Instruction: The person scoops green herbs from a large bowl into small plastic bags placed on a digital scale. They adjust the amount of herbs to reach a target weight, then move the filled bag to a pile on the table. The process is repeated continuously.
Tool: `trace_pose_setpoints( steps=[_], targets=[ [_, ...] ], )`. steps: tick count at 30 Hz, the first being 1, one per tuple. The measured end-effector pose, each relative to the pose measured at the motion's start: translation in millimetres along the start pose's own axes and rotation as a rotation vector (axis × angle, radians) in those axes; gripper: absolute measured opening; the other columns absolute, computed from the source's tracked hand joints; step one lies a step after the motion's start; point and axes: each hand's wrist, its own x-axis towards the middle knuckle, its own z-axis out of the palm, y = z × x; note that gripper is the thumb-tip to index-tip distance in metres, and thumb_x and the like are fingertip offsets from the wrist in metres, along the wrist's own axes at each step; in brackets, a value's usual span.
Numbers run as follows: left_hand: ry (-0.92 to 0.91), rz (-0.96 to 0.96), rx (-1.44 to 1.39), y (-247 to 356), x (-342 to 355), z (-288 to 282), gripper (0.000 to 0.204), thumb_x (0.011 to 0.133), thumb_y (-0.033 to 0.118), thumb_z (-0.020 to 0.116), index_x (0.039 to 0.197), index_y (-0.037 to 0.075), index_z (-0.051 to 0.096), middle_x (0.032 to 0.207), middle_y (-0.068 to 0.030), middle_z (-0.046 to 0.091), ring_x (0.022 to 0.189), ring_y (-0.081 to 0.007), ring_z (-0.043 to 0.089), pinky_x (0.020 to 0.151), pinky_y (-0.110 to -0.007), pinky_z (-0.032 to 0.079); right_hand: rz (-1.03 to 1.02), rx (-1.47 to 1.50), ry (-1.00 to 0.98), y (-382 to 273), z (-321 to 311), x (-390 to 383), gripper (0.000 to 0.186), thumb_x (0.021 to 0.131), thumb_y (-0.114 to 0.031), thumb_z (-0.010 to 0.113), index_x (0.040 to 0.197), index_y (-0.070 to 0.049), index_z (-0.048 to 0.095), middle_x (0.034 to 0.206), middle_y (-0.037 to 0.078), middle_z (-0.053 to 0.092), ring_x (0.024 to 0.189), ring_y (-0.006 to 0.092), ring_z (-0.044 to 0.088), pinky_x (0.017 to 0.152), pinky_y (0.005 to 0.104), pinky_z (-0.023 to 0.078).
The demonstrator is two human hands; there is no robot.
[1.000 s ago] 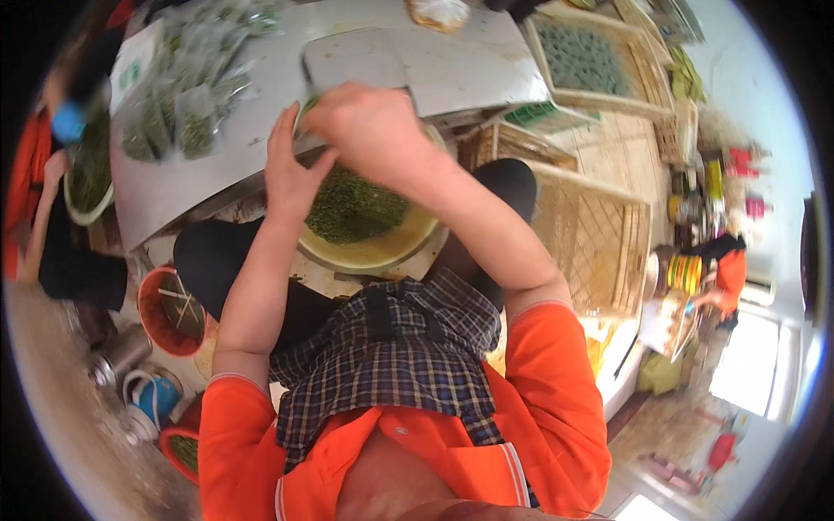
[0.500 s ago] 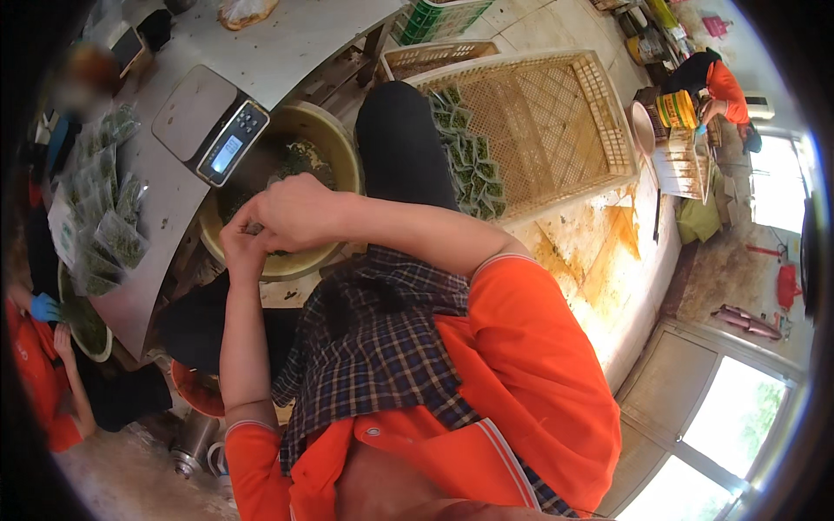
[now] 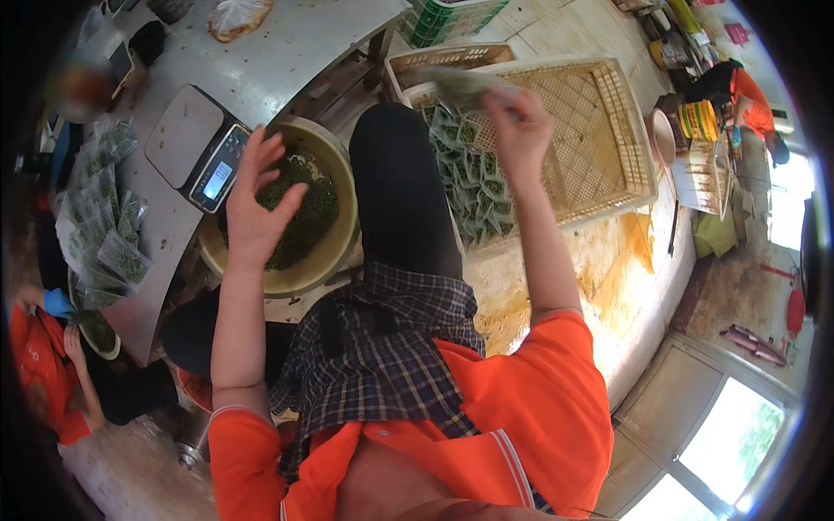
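My left hand (image 3: 254,213) is raised over the left side of a yellowish basin (image 3: 346,178), open with fingers spread and nothing in it. Dark green chopped leaves (image 3: 306,221) lie in the basin. Over the far left corner of a cream plastic crate (image 3: 645,178), my right hand (image 3: 524,130) grips a small clear bag of greens (image 3: 460,85), smeared by motion. Below it, packed bags of greens (image 3: 473,187) stand in rows along the crate's left side. Beside my left hand, a digital scale (image 3: 184,139) with a lit display sits on the table.
Bags of greens (image 3: 109,217) lie piled on the metal table (image 3: 287,52) at left. A co-worker in orange (image 3: 52,365) wears a blue glove there. Another person (image 3: 751,100) bends at far right. A green crate (image 3: 452,19) stands behind. My knee (image 3: 395,191) separates basin and crate.
My hands were together over the basin and have parted. The right one has swung right to the crate with a bag of greens; the left has opened and stayed over the basin.
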Motion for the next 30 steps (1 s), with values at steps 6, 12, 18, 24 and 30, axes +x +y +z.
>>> trace_pose_setpoints(
  steps=[6,12,18,24,30],
  targets=[
    [0.315,-0.317,-0.229,-81.2,-58.1,-28.5,0.067,0.088,0.000,0.059,0.146,0.011,0.028,0.124,-0.0150,0.056,0.095,-0.0166,0.063,0.085,-0.029,0.049,0.742,-0.573,-0.108,246.0,7.2,-40.8,0.029,0.092,-0.026,0.053,0.096,-0.001,0.067,0.083,0.007,0.067,0.070,0.0220,0.061,0.065,0.0345,0.047],
    [0.695,-0.344,-0.093,-90.2,-104.9,-89.7,0.043,0.088,0.002,0.060,0.130,0.006,0.051,0.112,-0.0087,0.062,0.088,-0.0132,0.063,0.079,-0.024,0.049,0.625,-0.642,-0.582,231.0,39.0,-104.3,0.039,0.088,-0.031,0.051,0.105,0.001,0.066,0.098,0.021,0.067,0.095,0.0372,0.064,0.081,0.0453,0.049],
    [1.379,-0.211,0.631,-179.7,-94.8,-208.6,0.027,0.082,0.017,0.069,0.105,0.003,0.065,0.097,-0.0089,0.066,0.088,-0.0224,0.062,0.077,-0.036,0.048,0.429,-0.509,-0.246,252.0,47.8,-46.2,0.031,0.086,-0.019,0.061,0.110,0.001,0.064,0.105,0.018,0.066,0.099,0.0289,0.063,0.089,0.0361,0.046],
    [1.180,-0.284,0.847,-175.6,-88.8,-234.7,0.015,0.083,0.018,0.064,0.089,0.006,0.070,0.090,-0.0108,0.067,0.091,-0.0299,0.060,0.088,-0.040,0.041,0.206,0.329,-0.351,25.9,131.6,20.8,0.022,0.087,-0.006,0.058,0.107,0.001,0.065,0.102,0.011,0.068,0.096,0.0170,0.062,0.086,0.0305,0.047],
    [0.988,0.057,0.480,-111.3,-14.5,-185.0,0.014,0.083,0.004,0.058,0.094,0.009,0.066,0.100,-0.0101,0.063,0.102,-0.0299,0.053,0.093,-0.039,0.040,-0.127,0.264,-1.162,-122.8,198.0,-68.0,0.028,0.083,-0.013,0.062,0.110,-0.005,0.065,0.103,0.014,0.068,0.095,0.0264,0.066,0.084,0.0359,0.052]
  ],
)
